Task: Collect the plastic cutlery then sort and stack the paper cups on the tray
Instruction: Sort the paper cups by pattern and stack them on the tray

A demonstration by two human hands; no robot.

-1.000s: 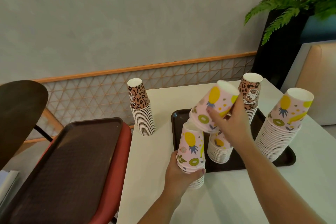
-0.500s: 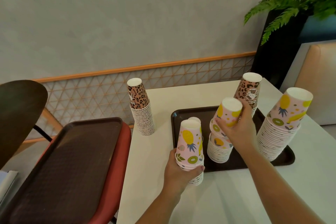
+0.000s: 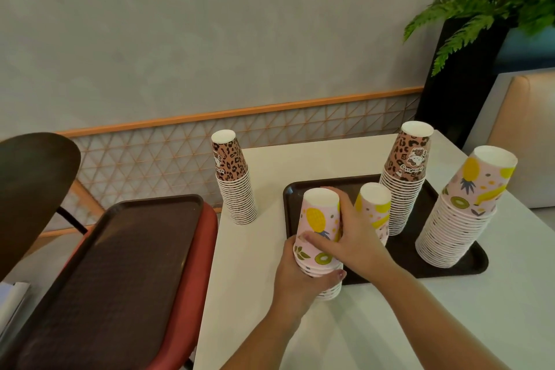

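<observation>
A short stack of upside-down pink fruit-print cups (image 3: 319, 221) stands at the near left corner of the dark brown tray (image 3: 468, 264). My left hand (image 3: 295, 276) wraps its lower part from the left. My right hand (image 3: 354, 237) grips the top cup of that stack from the right. On the tray stand another short pink stack (image 3: 374, 207), a leopard-print stack (image 3: 405, 174) and a tall pink stack (image 3: 462, 213) at the right. A second leopard-print stack (image 3: 234, 177) stands on the white table (image 3: 375, 324), left of the tray. No cutlery is visible.
An empty brown tray (image 3: 105, 279) lies on a red chair seat to the left of the table. A dark chair back (image 3: 30, 183) rises at far left. A black planter with a fern (image 3: 468, 48) and a beige bench (image 3: 522, 135) stand at the right.
My right hand set its pink cup on the short stack on the tray, let go, and moved left onto the top cup of the stack in my left hand.
</observation>
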